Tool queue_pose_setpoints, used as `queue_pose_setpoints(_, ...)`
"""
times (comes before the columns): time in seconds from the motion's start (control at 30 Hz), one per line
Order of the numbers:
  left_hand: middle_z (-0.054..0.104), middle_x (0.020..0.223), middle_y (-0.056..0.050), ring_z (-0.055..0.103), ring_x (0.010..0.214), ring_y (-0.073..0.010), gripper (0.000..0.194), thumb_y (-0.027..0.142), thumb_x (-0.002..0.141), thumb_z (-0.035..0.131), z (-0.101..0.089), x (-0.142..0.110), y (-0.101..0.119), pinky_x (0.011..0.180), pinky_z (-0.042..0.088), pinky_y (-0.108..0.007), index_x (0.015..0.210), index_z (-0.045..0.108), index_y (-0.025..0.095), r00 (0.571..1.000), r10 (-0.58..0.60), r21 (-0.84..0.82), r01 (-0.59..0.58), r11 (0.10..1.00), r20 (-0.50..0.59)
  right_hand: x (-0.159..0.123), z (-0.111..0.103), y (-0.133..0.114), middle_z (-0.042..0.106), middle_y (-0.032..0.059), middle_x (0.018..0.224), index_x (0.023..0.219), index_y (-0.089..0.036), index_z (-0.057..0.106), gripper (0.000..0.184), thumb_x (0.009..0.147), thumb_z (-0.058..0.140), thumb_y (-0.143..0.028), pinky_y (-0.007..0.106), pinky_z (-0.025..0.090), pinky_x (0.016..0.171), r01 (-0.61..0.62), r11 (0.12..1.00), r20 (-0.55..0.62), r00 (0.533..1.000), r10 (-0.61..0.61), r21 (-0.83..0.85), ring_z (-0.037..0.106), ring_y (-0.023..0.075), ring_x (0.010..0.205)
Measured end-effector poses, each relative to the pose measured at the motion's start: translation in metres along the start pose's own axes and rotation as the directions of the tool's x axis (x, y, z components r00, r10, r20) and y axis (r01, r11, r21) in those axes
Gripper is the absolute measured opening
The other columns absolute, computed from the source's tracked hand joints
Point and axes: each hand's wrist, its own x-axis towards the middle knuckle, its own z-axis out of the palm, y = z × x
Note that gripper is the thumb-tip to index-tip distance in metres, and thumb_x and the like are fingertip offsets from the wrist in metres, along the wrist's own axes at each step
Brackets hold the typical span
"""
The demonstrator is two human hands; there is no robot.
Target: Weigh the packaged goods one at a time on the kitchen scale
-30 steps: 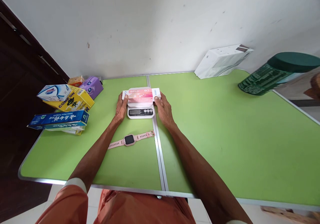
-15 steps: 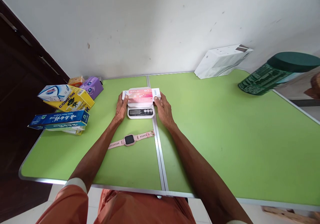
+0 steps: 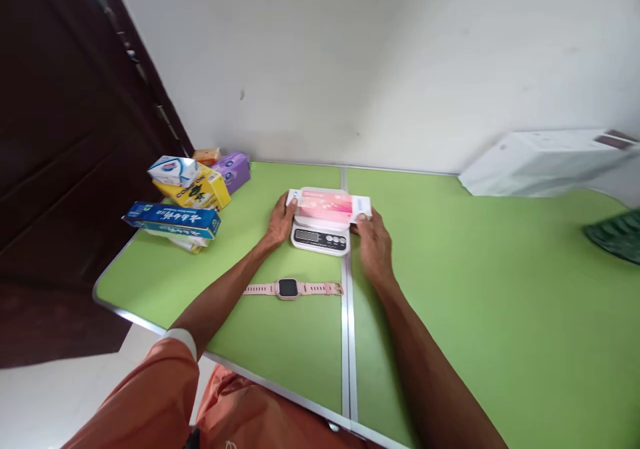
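Observation:
A pink and white box (image 3: 329, 203) lies across a small white kitchen scale (image 3: 320, 237) on the green table (image 3: 480, 302). My left hand (image 3: 281, 222) grips the box's left end. The box's right end is held by my right hand (image 3: 373, 239). Both hands have their fingers closed against the box. A pink smartwatch (image 3: 289, 289) lies flat on the table, nearer to me than the scale, between my forearms.
A pile of boxes (image 3: 187, 199), blue, yellow, white, purple and orange, sits at the table's far left corner. A white carton (image 3: 545, 162) leans at the wall on the right. Beyond the table's left edge stands a dark door (image 3: 65, 155). A green container (image 3: 617, 235) shows at the right edge.
The view has swung to the left and blurred a little. My hands stay on the two ends of the box on the scale. The watch has not moved.

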Motion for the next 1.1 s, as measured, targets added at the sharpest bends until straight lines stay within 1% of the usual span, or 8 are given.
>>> queue_pose_setpoints(0.2,0.072,0.159,-0.019,0.066,0.150,-0.0333,0.058,0.060,0.113,0.057,0.001,-0.007,0.002,0.134,0.048,-0.049,0.150,0.068,0.017,1.000,0.003,-0.004,-0.003,1.000,-0.019,0.004,-0.003,0.010,0.082,0.0151,0.127,0.139,-0.020,0.080,0.082,0.097,0.066,-0.089,0.061,0.065,0.107,-0.089,0.990,-0.049,0.994,0.095,0.112,0.082,0.0341,0.111)
queue_pose_setpoints(0.37,0.076,0.148,-0.019,0.067,0.144,-0.0349,0.057,0.059,0.113,0.051,-0.005,-0.014,0.007,0.129,0.052,-0.053,0.148,0.069,0.018,0.998,0.060,0.097,-0.060,0.993,0.004,0.002,-0.006,-0.001,0.081,0.0121,0.121,0.129,-0.021,0.082,0.078,0.092,0.071,-0.089,0.064,0.068,0.101,-0.099,0.993,-0.075,0.992,0.103,0.060,0.081,0.0342,0.108)
queue_pose_setpoints(0.5,0.076,0.145,-0.021,0.065,0.143,-0.0379,0.063,0.062,0.115,0.041,-0.013,-0.021,0.018,0.129,0.051,-0.058,0.150,0.067,0.017,0.991,0.136,0.123,-0.133,0.983,-0.011,0.001,-0.003,-0.023,0.080,0.0107,0.120,0.125,-0.023,0.083,0.069,0.094,0.071,-0.084,0.071,0.069,0.097,-0.024,1.000,-0.114,0.993,0.024,-0.003,0.080,0.0351,0.107)
queue_pose_setpoints(0.63,0.073,0.150,-0.021,0.066,0.142,-0.0377,0.072,0.071,0.114,0.043,-0.032,-0.037,0.039,0.125,0.054,-0.055,0.159,0.062,0.018,0.983,0.177,0.103,-0.172,0.980,-0.042,-0.005,0.006,-0.055,0.081,0.0105,0.116,0.123,-0.032,0.086,0.059,0.097,0.068,-0.082,0.083,0.066,0.096,0.100,0.995,-0.152,0.983,-0.102,-0.021,0.080,0.0410,0.107)
queue_pose_setpoints(0.77,0.069,0.158,-0.022,0.066,0.145,-0.0394,0.084,0.081,0.111,0.045,-0.078,-0.067,0.070,0.120,0.059,-0.055,0.166,0.057,0.019,0.973,0.217,0.122,-0.207,0.971,-0.080,-0.019,0.024,-0.090,0.081,0.0111,0.121,0.125,-0.039,0.087,0.053,0.099,0.068,-0.081,0.073,0.069,0.095,0.131,0.991,-0.069,0.989,-0.129,0.018,0.080,0.0389,0.107)
queue_pose_setpoints(0.9,0.070,0.160,-0.020,0.064,0.149,-0.0412,0.091,0.090,0.107,0.043,-0.143,-0.102,0.094,0.127,0.054,-0.057,0.162,0.064,0.020,0.930,0.292,0.238,-0.239,0.942,-0.223,-0.042,0.060,-0.117,0.082,0.0102,0.124,0.130,-0.032,0.084,0.058,0.104,0.064,-0.080,0.059,0.073,0.087,0.142,0.989,0.120,0.982,-0.145,0.030,0.082,0.0337,0.103)
queue_pose_setpoints(1.0,0.071,0.159,-0.019,0.066,0.149,-0.0410,0.093,0.094,0.105,0.043,-0.193,-0.123,0.096,0.127,0.054,-0.055,0.155,0.070,0.020,0.885,0.290,0.286,-0.190,0.939,-0.364,-0.059,0.100,-0.130,0.082,0.0118,0.133,0.139,-0.030,0.079,0.059,0.107,0.062,-0.077,0.051,0.073,0.086,0.145,0.986,0.297,0.941,-0.162,0.078,0.081,0.0332,0.111)
queue_pose_setpoints(1.1,0.076,0.152,-0.017,0.067,0.147,-0.0391,0.093,0.096,0.102,0.046,-0.237,-0.133,0.087,0.130,0.051,-0.054,0.147,0.075,0.021,0.827,0.282,0.303,-0.144,0.942,-0.486,-0.072,0.146,-0.135,0.083,0.0131,0.133,0.146,-0.030,0.075,0.065,0.107,0.061,-0.080,0.050,0.071,0.092,0.124,0.980,0.434,0.883,-0.180,0.155,0.079,0.0344,0.117)
